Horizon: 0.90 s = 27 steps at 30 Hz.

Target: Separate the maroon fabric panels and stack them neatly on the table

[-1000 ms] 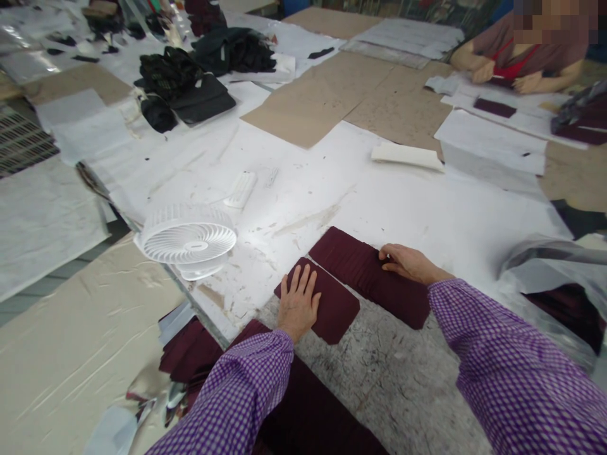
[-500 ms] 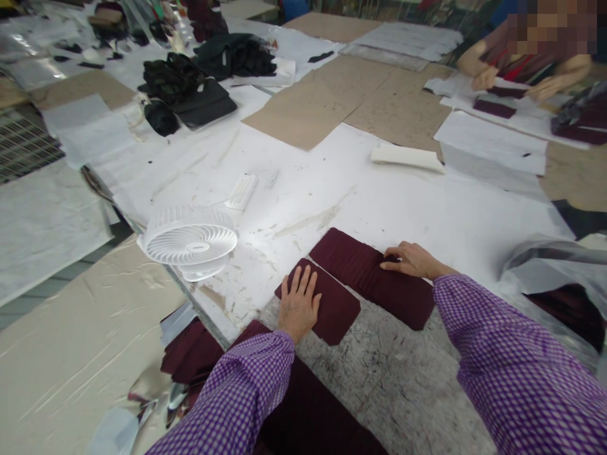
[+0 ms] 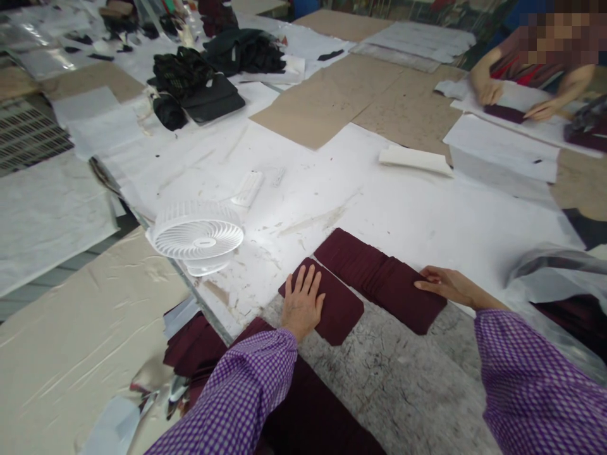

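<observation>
My left hand [image 3: 303, 304] lies flat, fingers spread, on a maroon fabric piece [image 3: 339, 309] with clipped corners. Beside it, a row of overlapping maroon fabric pieces [image 3: 353, 256] stretches to the right, ending in a fully exposed top piece [image 3: 410, 300]. At the far edge of that top piece is my right hand [image 3: 443, 285], its thumb and fingers drawn together on the cloth. Both lots of fabric rest partly on a grey mottled board [image 3: 398, 370]. A larger dark maroon stack [image 3: 317, 411] is partly hidden by my left sleeve.
A white fan [image 3: 199, 237] stands at the table's left edge, near more maroon pieces [image 3: 196, 347]. Clear plastic covers maroon cloth [image 3: 576, 322] at right. Black garments [image 3: 203, 88] lie farther back. Across the table a person's hands [image 3: 543, 110] handle maroon cloth.
My right hand has slid rightward along the far edge of the row, onto the end piece. My left hand stays flat on its fabric piece. The view has shifted slightly.
</observation>
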Motion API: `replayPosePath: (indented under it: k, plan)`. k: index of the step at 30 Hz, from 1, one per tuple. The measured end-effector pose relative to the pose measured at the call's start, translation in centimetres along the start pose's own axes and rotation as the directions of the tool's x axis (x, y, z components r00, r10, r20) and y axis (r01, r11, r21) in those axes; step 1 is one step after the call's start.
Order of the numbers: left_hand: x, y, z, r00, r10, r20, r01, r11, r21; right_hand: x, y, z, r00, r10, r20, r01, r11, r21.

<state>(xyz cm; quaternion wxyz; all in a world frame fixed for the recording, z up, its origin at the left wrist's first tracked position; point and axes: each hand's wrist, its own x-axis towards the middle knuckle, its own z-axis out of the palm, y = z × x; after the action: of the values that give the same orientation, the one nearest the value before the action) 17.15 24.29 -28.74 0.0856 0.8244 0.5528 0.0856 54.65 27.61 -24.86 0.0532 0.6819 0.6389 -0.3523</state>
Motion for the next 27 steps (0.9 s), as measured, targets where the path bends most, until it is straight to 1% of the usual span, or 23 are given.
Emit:
replayPosePath:
  k: [4, 9, 15, 22, 25, 27]
  plan:
    - [0.0, 0.0, 0.1, 1.000, -0.003, 0.004, 0.003, 1.000, -0.001, -0.5, 0.9, 0.8, 1.000, 0.021, -0.002, -0.021, 0.998, 0.051]
    - [0.1, 0.2, 0.1, 1.000, 0.001, 0.007, -0.001, 1.000, -0.002, 0.0, 1.8, 1.4, 1.000, 0.020, 0.002, -0.020, 0.997, 0.073]
    - [0.1, 0.2, 0.0, 1.000, 0.003, 0.009, -0.003, 1.000, -0.003, 0.0, 1.9, 1.4, 1.000, -0.005, 0.018, 0.003, 0.997, 0.080]
    - [0.1, 0.3, 0.1, 1.000, 0.002, 0.010, -0.002, 1.000, 0.002, 0.4, 1.9, 1.4, 1.000, -0.009, 0.014, 0.009, 1.000, -0.011]
    - [0.1, 0.4, 0.1, 1.000, 0.003, 0.009, -0.003, 1.000, 0.004, 0.4, 2.0, 1.8, 0.999, -0.002, -0.037, -0.001, 0.997, -0.083]
    - [0.2, 0.4, 0.1, 1.000, 0.003, 0.006, -0.003, 1.000, 0.004, 0.2, 1.9, 2.0, 0.995, 0.001, -0.101, -0.014, 0.992, -0.125]
